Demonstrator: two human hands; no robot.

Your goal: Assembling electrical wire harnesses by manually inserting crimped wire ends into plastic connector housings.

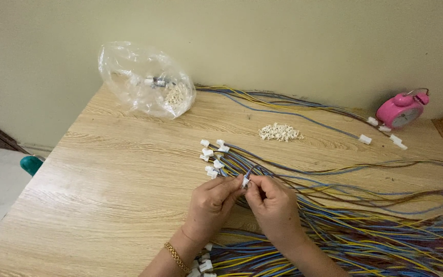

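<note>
Both hands meet at frame centre: left hand point(210, 202) and right hand point(272, 204) pinch one white connector point(245, 180) on a wire end. Wire bundle point(365, 225) lower right, loose connector pile point(280, 132) above, bag point(144, 79) upper left.

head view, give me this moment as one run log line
left hand: pinching white connector | right hand: pinching same connector | wires: spread on wooden table | plastic bag: far left | pink clock: far right

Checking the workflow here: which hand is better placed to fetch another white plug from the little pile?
Right, probably. The small pile of white plugs lies up and right of the right hand; the left hand sits farther away and would cross over. Both pinch one white connector.
</note>
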